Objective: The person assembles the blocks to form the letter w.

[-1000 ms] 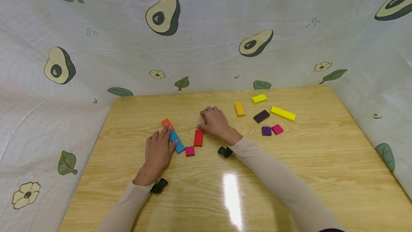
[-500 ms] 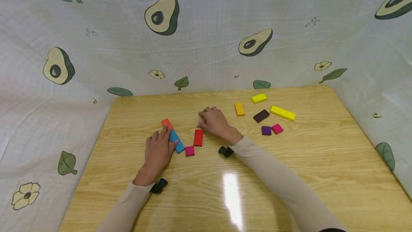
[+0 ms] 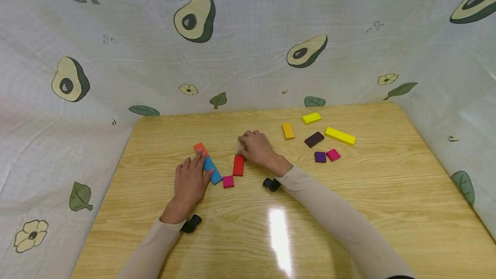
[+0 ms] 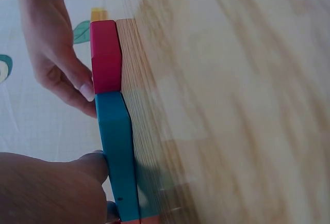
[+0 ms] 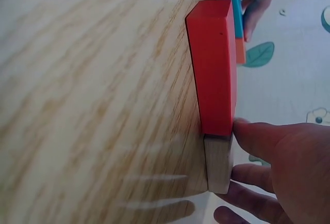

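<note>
My left hand (image 3: 190, 182) rests with extended fingers on an orange-red block (image 3: 200, 148) and a longer blue block (image 3: 212, 170), which lie end to end on a slant. A small pink block (image 3: 228, 181) sits by the blue block's near end. Just right of it lies a red block (image 3: 238, 165). With thumb and fingers, my right hand (image 3: 257, 148) holds a plain wooden block (image 5: 219, 164) at the red block's far end; in the right wrist view their ends meet. Much of the plain block is hidden by the hand in the head view.
To the right on the wooden table (image 3: 379, 210) lie an orange block (image 3: 288, 131), a short yellow block (image 3: 311, 118), a long yellow block (image 3: 340, 136), a dark brown block (image 3: 314, 139), a purple block (image 3: 320, 157) and another pink block (image 3: 333, 155). Printed cloth (image 3: 248, 76) hangs behind.
My right hand has shifted slightly left and toward me, bringing the plain wooden block against the red block's far end. The left hand stays in place.
</note>
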Demonstrator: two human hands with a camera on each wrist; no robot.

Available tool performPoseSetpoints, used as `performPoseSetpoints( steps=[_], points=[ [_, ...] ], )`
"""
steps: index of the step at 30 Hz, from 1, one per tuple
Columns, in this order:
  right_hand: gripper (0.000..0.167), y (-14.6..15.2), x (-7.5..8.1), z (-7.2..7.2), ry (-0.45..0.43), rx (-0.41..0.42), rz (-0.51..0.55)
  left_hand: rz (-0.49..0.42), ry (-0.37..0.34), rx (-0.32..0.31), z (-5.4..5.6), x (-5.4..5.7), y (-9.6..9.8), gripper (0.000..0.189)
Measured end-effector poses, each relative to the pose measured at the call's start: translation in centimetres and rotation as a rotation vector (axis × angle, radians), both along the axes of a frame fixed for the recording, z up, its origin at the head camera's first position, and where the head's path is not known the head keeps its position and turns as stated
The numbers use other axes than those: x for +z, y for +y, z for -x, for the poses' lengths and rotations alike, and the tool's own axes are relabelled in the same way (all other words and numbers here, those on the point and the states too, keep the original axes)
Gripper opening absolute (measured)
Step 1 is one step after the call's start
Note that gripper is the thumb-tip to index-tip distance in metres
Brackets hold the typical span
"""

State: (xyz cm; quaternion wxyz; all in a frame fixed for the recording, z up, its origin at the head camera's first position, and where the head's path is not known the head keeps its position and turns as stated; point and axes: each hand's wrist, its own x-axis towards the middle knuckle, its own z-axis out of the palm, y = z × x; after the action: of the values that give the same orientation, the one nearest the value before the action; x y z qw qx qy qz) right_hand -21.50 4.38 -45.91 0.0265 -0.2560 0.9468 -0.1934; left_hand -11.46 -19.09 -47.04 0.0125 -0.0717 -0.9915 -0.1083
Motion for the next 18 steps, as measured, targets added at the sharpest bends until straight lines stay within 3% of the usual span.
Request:
performPoseSetpoints(
  steps=[18],
  points=[
    [0.047,-0.1,0.08,-0.47,0.001,0.012,-0.004,-0.008,-0.001,-0.01,-0.03,0.2,-0.01,0.061]
  ],
)
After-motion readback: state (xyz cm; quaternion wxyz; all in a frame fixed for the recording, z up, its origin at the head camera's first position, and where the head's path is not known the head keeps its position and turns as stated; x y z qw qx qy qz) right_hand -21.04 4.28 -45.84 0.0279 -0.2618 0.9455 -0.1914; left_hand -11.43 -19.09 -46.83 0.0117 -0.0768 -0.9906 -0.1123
